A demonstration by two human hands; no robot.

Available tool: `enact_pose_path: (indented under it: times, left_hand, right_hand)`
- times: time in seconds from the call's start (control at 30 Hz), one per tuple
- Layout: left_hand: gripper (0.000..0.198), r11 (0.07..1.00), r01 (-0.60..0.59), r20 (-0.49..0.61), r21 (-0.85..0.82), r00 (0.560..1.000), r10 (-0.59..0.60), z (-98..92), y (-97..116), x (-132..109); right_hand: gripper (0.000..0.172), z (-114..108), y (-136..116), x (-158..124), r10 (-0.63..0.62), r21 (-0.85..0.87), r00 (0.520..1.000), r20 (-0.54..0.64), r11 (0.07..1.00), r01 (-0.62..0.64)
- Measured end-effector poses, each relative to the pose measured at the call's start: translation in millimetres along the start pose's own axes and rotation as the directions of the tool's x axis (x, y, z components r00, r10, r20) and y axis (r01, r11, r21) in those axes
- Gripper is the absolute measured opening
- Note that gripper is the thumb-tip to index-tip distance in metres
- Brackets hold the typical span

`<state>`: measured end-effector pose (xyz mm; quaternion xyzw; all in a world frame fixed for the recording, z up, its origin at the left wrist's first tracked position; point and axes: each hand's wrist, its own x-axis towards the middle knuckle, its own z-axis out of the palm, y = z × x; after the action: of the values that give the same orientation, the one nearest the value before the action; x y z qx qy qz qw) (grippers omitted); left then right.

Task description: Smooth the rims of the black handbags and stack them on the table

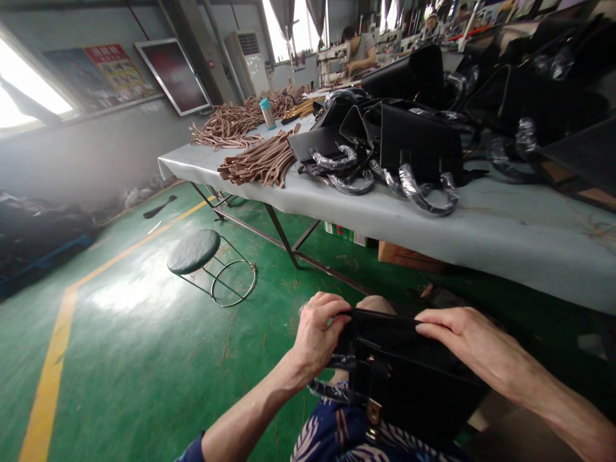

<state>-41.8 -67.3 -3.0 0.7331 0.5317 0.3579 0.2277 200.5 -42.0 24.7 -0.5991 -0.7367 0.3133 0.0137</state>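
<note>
Handbag (423,385), black, on the wearer's lap (325,431); the left hand (320,330) pinches its upper edge near the left corner, thumb and fingers closed on it; the right hand (462,330) grips the same edge farther right; a strap (380,378) with a gold-coloured clasp (374,412) runs down its front; beyond, on a green floor (144,346), is a round stool (194,250); a long table (332,208) bears more black bags (418,141), brown strips (262,159) and a flask (267,114) with a teal lid; farthest, a co-worker (367,50) in stripes sits near sewing machines (332,64).
</note>
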Motion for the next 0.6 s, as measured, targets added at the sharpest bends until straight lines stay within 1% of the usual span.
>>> enact_pose_path:
  times: [0.07,0.13,0.23,0.33,0.43,0.6]
  left_hand:
    - [0.015,0.999,-0.046,-0.008,0.012,0.999,0.046,4.2,-1.4,-2.0]
    - [0.016,0.997,-0.064,-0.011,0.036,0.998,0.064,7.1,-2.0,-3.2]
    - [0.016,0.997,-0.053,-0.07,0.059,0.996,0.057,10.0,-2.8,-4.6]
    - [0.016,0.991,-0.103,-0.113,0.091,0.987,0.113,12.8,-5.2,-6.3]
    - [0.017,0.977,-0.16,-0.095,0.138,0.98,0.174,15.0,-7.2,-7.7]
    - [0.017,0.959,-0.195,-0.047,0.207,0.977,0.208,13.3,-6.8,-6.4]
  right_hand:
    - [0.03,0.2,-1.3,-0.2,-0.015,0.001,1.0,-0.002,1.0,0.015]
    - [0.029,0.4,-2.1,-0.5,-0.015,-0.002,1.0,-0.005,1.0,0.015]
    - [0.028,0.0,-2.1,-0.9,-0.01,-0.004,1.0,-0.018,1.0,0.01]
    - [0.029,-0.7,-2.1,-1.2,-0.03,0.008,0.999,-0.014,1.0,0.03]
    - [0.03,-0.3,-1.9,-1.0,-0.032,0.014,0.999,-0.018,0.999,0.032]
    - [0.028,1.3,0.4,0.0,-0.022,0.01,0.999,-0.026,1.0,0.023]
